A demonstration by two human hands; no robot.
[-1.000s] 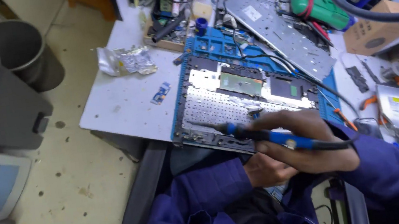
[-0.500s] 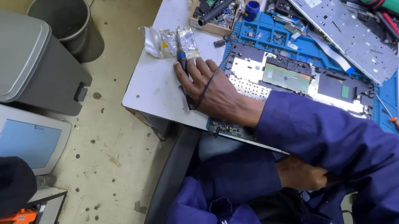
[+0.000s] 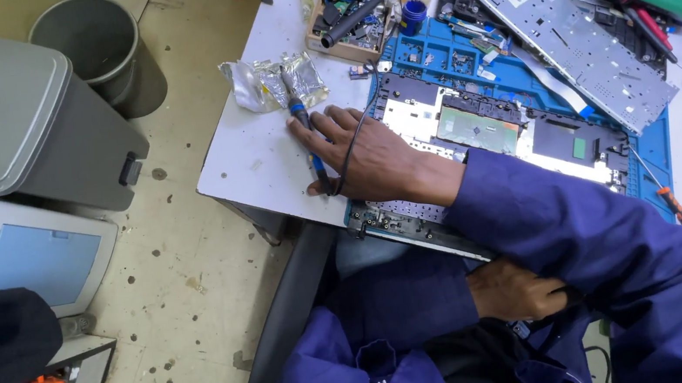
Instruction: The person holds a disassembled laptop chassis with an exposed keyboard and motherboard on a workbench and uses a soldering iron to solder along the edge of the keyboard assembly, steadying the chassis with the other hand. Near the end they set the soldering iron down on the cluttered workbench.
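**Soldering iron pinned under the right hand, tip toward the foil**

Soldering iron (image 3: 302, 122) down on the white table (image 3: 244, 156), at its left edge, just left of the blue mat (image 3: 437, 56) with the opened laptop base (image 3: 481, 125). Long axis running away from the body, blue grip nearest, metal tip resting on the crumpled foil (image 3: 257, 88). Rear of the grip covered by the right hand (image 3: 363, 158), reached across from the right: fingers stretched nearly flat, iron pressed down at the thumb side, not wrapped in a fist. Black cord (image 3: 349, 142) looped over the back of that hand. Left hand (image 3: 517, 291) low in the lap, well apart from the iron, loosely curled; cannot tell whether anything sits in it. Farther off: grey bin (image 3: 7, 121) on the floor.
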